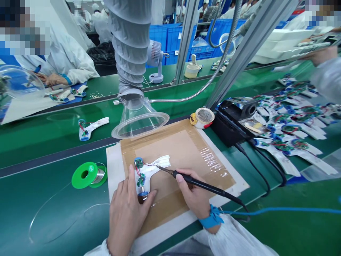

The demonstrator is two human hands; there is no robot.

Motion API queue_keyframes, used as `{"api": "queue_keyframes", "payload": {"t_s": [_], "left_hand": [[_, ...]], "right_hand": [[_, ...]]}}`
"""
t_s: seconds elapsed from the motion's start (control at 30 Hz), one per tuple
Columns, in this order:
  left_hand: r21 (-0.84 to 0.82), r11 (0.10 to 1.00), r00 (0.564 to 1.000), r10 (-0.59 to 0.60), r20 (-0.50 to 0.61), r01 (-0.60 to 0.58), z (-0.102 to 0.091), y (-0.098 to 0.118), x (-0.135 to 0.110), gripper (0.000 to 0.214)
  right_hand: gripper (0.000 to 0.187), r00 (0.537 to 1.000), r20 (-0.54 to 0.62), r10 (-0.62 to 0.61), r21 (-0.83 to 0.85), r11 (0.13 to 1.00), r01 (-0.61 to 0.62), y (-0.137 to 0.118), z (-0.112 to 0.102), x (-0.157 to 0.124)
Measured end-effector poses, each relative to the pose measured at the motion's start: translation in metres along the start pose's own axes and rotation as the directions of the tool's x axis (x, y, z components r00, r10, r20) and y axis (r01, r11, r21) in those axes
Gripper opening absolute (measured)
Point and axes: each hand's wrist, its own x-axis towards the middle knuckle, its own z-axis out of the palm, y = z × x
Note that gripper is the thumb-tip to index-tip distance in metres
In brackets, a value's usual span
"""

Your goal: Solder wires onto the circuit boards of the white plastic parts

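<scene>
A white plastic part with small green circuit boards and red wires (pixel 149 170) lies on a cardboard-covered work mat (pixel 186 156). My left hand (pixel 126 213) rests on the mat, forefinger and thumb pinching the part's lower end. My right hand (pixel 193 193) is closed round a black soldering iron (pixel 202 185). The iron's tip touches the part near its white upper arm. A thin solder wire runs from under my left hand across the green bench.
A green solder spool (pixel 89 175) sits left of the mat. A clear fume hood (pixel 140 121) hangs behind it. A tip-cleaner tin (pixel 204 118) and black soldering station (pixel 234 121) stand right, beside several finished parts (pixel 287 131). One part (pixel 89 128) lies on the conveyor. Other people work nearby.
</scene>
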Motion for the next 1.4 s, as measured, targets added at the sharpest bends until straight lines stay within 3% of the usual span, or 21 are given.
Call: {"api": "queue_keyframes", "payload": {"t_s": [0.1, 0.3, 0.6, 0.8, 1.1, 1.4], "left_hand": [[-0.003, 1.0, 1.0, -0.008, 0.005, 0.008, 0.001, 0.0, 0.0, 0.094], [-0.008, 1.0, 0.999, -0.024, 0.028, 0.024, 0.003, -0.001, -0.001, 0.094], [-0.002, 1.0, 1.0, -0.023, 0.013, 0.023, 0.002, -0.001, -0.001, 0.095], [-0.001, 1.0, 1.0, -0.01, 0.015, 0.01, 0.002, -0.001, -0.002, 0.094], [-0.002, 1.0, 1.0, -0.015, 0.018, 0.015, 0.002, 0.0, -0.002, 0.094], [0.099, 0.995, 0.998, -0.017, -0.054, 0.022, 0.005, 0.007, 0.001, 0.086]], "right_hand": [[0.013, 1.0, 0.0, 0.004, -0.003, 1.0, -0.004, 0.0, -0.001, 0.0], [0.011, 0.994, -0.109, -0.007, 0.061, 0.998, 0.013, 0.005, -0.003, -0.004], [0.016, 0.999, -0.002, 0.032, -0.016, 0.999, -0.032, 0.002, -0.001, -0.001], [0.016, 0.992, -0.115, 0.046, 0.062, 0.997, -0.039, 0.004, -0.002, -0.003], [0.015, 0.995, -0.081, 0.057, 0.09, 0.995, -0.05, 0.008, -0.001, -0.005], [0.023, 0.994, -0.079, 0.07, 0.13, 0.99, -0.059, 0.006, -0.002, -0.005]]}}
